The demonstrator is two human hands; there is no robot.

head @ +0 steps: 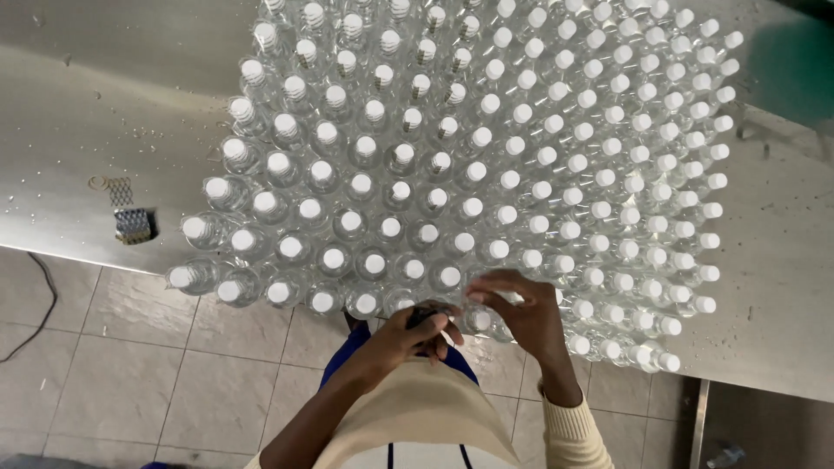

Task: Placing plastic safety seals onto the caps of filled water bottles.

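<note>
Several clear plastic bottles point(486, 156) with white caps stand packed in rows on a steel table point(104, 113). My left hand point(408, 337) is at the table's near edge, closed around a small dark object point(426, 315) that is mostly hidden by the fingers. My right hand point(521, 313) reaches over the front row, its fingertips pinching the cap of a bottle point(480, 320) there. The two hands nearly touch.
A small metal block point(132, 225) and a ring point(98, 183) lie on the wet table at the left. Below the table edge is a tiled floor point(130, 373) with a black cable point(39, 313). A steel table leg point(697, 421) stands at the lower right.
</note>
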